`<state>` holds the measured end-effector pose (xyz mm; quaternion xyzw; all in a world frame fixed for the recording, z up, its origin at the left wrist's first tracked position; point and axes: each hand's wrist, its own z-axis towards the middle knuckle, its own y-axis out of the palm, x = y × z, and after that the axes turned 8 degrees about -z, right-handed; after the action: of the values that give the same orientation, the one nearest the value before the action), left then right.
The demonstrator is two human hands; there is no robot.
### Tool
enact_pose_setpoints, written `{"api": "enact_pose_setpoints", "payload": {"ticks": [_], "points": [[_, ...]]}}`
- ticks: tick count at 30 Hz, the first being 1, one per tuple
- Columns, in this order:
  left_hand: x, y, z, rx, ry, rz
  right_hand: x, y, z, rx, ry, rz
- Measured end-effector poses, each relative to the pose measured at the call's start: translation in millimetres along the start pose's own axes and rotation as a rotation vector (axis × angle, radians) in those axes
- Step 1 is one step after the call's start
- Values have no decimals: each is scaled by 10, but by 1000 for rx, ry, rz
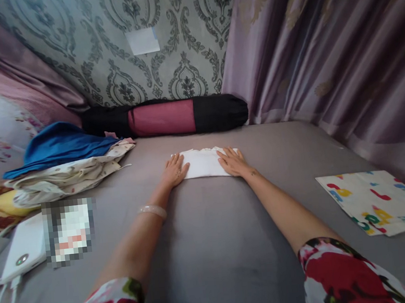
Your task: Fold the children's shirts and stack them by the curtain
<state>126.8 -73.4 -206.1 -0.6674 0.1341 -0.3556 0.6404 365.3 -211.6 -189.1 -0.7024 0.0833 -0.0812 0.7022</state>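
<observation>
The person's left hand (176, 170) and right hand (232, 162) lie palm down, fingers apart, on opposite ends of a folded white cloth (203, 164), flat on the grey sheet (215, 237). Farther out, I see a printed cloth (377, 200) rightward, heaped fabrics (66, 144) leftward, a black-and-pink roll (163, 119) beyond.

Both hands (175, 170) flat on folded white cloth (204, 165), grey sheet (216, 246), black-and-pink roll (163, 118) behind
</observation>
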Motion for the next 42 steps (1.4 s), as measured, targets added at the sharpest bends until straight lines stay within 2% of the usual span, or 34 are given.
{"api": "enact_pose_setpoints", "payload": {"ticks": [3,7,10,13,21,24,27,30,35,42], "points": [[22,-27,-37,25,-11,-22,-12,-1,-6,19,3,4],[55,-52,-75,113,-44,-33,-32,20,-39,128,137,-10],[66,-44,-72,95,-74,-40,-41,62,-42,193,196,-21],[56,-25,-55,62,-86,-50,-36,102,-17,156,213,-14],[44,-14,-54,87,-78,-71,6,73,16,67,198,-9],[95,-61,-120,199,-9,-41,-12,8,26,33,196,-21],[141,-104,-190,290,153,8,-79,-33,37,85,163,-39],[141,-96,-196,241,253,14,-154,-19,39,90,145,-24],[56,-4,-96,74,270,-67,-183,50,31,87,141,-30],[37,25,-80,106,280,-94,-185,-24,31,18,155,-27]]}}
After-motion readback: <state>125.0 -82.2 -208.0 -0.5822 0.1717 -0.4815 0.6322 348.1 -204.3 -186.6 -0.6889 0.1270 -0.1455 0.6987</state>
